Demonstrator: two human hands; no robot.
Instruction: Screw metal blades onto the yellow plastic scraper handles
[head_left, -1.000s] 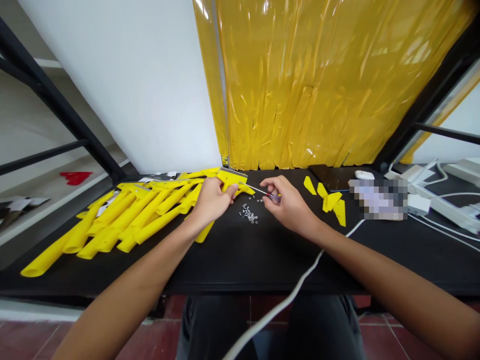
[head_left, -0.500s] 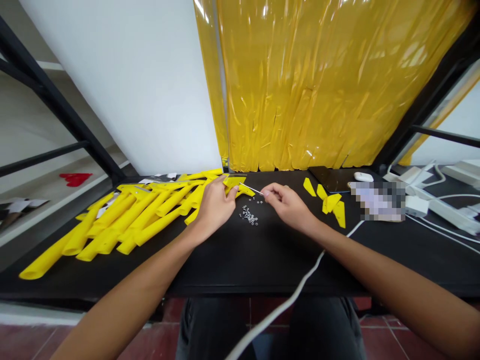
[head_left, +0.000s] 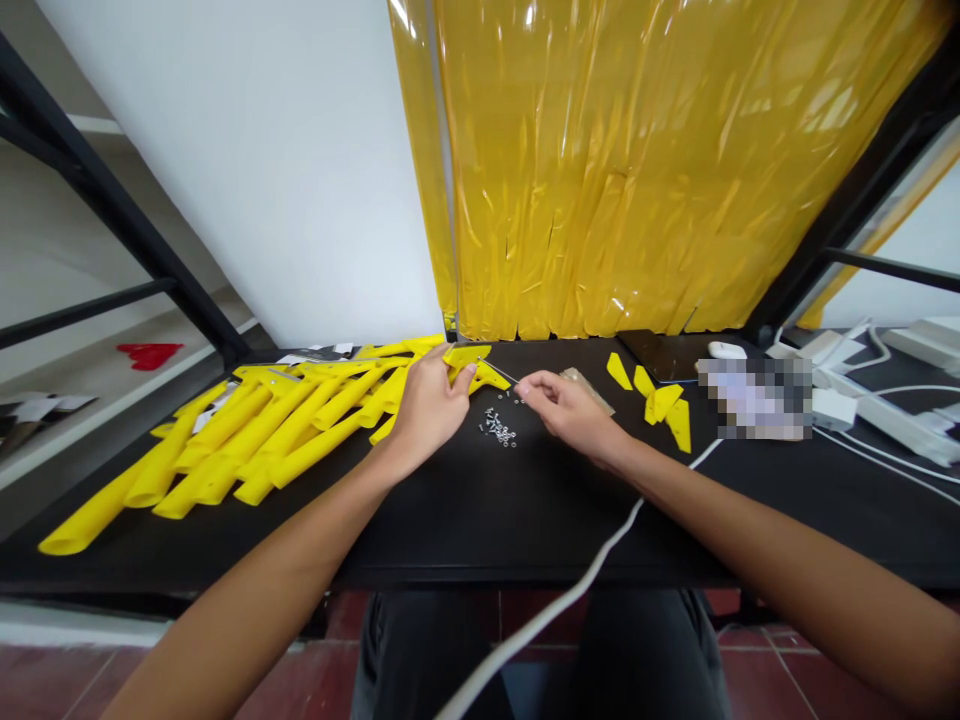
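My left hand (head_left: 433, 405) is closed around a yellow plastic scraper (head_left: 468, 357), its flat head sticking out past the thumb toward the right. Between the fingertips of my right hand (head_left: 568, 408) is a thin metal driver (head_left: 504, 373), a screwdriver or hex key; its handle end is hidden by the fingers. The driver's shaft slants up and left to the scraper's head; whether its tip sits in a screw is too small to tell. Just below, between both hands, small screws and nuts (head_left: 496, 428) lie in a loose pile on the black table (head_left: 480, 530).
Many similar yellow scrapers (head_left: 247, 430) are heaped at the left. Several flat yellow pieces (head_left: 663, 405) lie right of my right hand, near a dark tablet (head_left: 660, 352), a blurred-out phone (head_left: 754, 400) and white power strips (head_left: 907, 420). A white cable (head_left: 577, 600) crosses the front edge.
My right hand has shifted slightly left and turned, with the driver still pointing at the scraper. A small clear bag behind that hand now shows. My left hand stays nearly in place.
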